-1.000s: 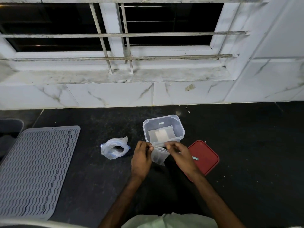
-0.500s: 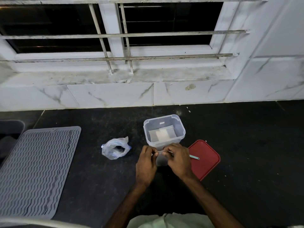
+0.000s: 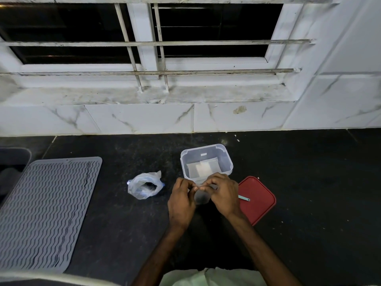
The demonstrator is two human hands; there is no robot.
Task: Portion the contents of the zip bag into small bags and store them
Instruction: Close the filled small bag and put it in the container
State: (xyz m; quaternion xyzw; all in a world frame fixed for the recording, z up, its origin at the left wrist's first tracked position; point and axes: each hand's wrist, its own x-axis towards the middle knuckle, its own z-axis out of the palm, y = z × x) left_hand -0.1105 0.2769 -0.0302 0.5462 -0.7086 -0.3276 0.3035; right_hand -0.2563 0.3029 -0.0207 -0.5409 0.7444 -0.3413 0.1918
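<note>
Small bag (image 3: 201, 196) light, floppy, slick; your left hand (image 3: 181, 200) and right hand (image 3: 223, 194) both pinched on top seal, grip there.

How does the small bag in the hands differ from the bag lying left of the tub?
The small bag is held off the counter, top pinched between the left hand and right hand; the big bag lies untouched on the counter. The small bag's top looks pressed together; the big bag's mouth gapes open. The small bag is smaller. Both are clear plastic.
</note>
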